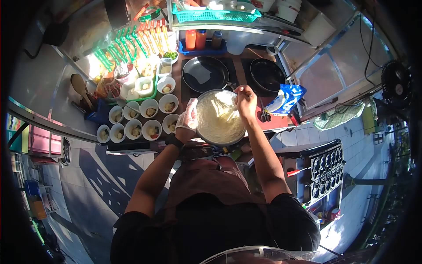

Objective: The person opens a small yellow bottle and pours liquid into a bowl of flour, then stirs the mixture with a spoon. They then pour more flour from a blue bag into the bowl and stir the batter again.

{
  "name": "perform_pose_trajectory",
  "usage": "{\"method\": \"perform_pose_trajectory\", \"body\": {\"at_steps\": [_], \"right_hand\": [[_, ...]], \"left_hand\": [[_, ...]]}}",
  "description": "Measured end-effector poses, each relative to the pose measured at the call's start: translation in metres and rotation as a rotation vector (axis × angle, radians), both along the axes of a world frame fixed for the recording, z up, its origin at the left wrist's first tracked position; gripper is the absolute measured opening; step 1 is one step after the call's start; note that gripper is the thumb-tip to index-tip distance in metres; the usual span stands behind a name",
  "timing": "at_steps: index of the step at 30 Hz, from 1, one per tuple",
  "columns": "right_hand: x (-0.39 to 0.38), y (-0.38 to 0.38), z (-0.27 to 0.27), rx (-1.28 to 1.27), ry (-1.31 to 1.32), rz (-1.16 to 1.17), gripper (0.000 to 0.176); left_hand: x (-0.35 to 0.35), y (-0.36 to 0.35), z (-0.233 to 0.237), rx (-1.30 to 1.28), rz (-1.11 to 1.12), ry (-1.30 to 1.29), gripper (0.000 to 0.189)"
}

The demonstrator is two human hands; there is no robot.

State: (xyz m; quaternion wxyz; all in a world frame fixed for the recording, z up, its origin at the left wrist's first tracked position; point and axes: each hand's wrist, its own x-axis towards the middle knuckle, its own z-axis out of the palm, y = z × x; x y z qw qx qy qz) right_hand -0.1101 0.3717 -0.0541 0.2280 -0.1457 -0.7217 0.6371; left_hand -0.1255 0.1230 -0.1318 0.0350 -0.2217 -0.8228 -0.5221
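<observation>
A large round bowl [198,127] of pale, creamy batter [215,121] sits at the counter's front edge, directly before me. My left hand [188,119], in a clear plastic glove, grips the bowl's left rim. Above the bowl's right side, my right hand [246,100] is closed around the end of a batter-coated utensil [226,108] that reaches down into the mix. Its kind, possibly a whisk, is hard to make out. Left of the bowl stand several white cups [149,108] with bits of food inside.
Two black pans [204,75] [267,75] rest behind the bowl. Scissors [265,115] and a blue-white packet [285,99] lie right. Sauce bottles [190,39] stand at the back; wooden utensils [81,90] stand far left. A black moulded pan [327,171] is lower right.
</observation>
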Motion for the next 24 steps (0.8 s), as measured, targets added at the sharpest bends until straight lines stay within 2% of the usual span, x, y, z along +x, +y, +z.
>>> {"method": "perform_pose_trajectory", "body": {"at_steps": [1, 3, 4, 5, 7, 9, 11, 12, 13, 15, 16, 17, 19, 20, 21, 23, 24], "right_hand": [[-0.001, -0.004, -0.008, -0.201, 0.177, 0.086, 0.020], [0.007, -0.022, -0.025, -0.541, 0.116, 0.401, 0.017], [0.011, -0.016, -0.021, -0.603, -0.060, 0.499, 0.017], [0.008, -0.005, -0.015, -0.395, -0.172, 0.368, 0.017], [0.004, 0.002, 0.004, -0.184, -0.040, 0.202, 0.019], [0.009, -0.010, 0.001, -0.195, 0.040, 0.131, 0.020], [0.013, -0.020, -0.020, -0.611, -0.087, 0.422, 0.021], [0.011, -0.011, -0.020, -0.537, -0.151, 0.396, 0.020], [0.011, -0.002, -0.004, -0.304, -0.198, 0.376, 0.018], [0.006, -0.004, 0.003, 0.035, 0.104, 0.143, 0.019], [0.009, -0.009, 0.008, -0.056, 0.093, 0.142, 0.021], [0.008, -0.016, -0.006, -0.351, 0.180, 0.292, 0.020], [0.018, -0.025, -0.010, -0.547, -0.112, 0.451, 0.017], [0.011, -0.011, -0.008, -0.416, -0.202, 0.357, 0.017], [0.008, -0.002, -0.001, -0.274, -0.107, 0.332, 0.019], [0.003, -0.007, 0.003, -0.101, 0.119, 0.089, 0.020], [0.002, -0.008, -0.010, -0.278, 0.198, 0.174, 0.025]], "left_hand": [[-0.002, 0.001, -0.004, 0.002, 0.004, 0.002, 0.061], [-0.003, 0.003, -0.009, 0.055, 0.012, 0.187, 0.060], [-0.001, 0.001, -0.007, 0.053, 0.003, 0.186, 0.060], [0.001, -0.002, -0.005, 0.045, -0.029, 0.111, 0.060], [0.000, -0.003, -0.003, 0.038, -0.055, 0.038, 0.060], [-0.003, -0.003, -0.012, -0.043, -0.018, 0.015, 0.064], [-0.003, -0.001, -0.018, 0.001, -0.014, 0.104, 0.066], [-0.005, 0.002, -0.018, 0.052, -0.003, 0.194, 0.068], [-0.006, 0.003, -0.017, 0.055, -0.003, 0.197, 0.068], [-0.003, -0.002, -0.015, -0.014, -0.013, 0.062, 0.068], [0.001, -0.003, -0.004, -0.017, -0.036, 0.039, 0.069], [0.001, -0.004, -0.008, -0.018, -0.035, 0.040, 0.069], [-0.002, -0.001, -0.012, 0.056, -0.054, 0.128, 0.070], [-0.002, -0.001, -0.015, 0.057, -0.057, 0.128, 0.070], [-0.003, -0.001, -0.011, 0.034, -0.044, 0.101, 0.069], [-0.001, -0.004, -0.009, 0.010, -0.023, 0.068, 0.069], [-0.002, -0.004, -0.010, -0.003, -0.030, 0.058, 0.068]]}}
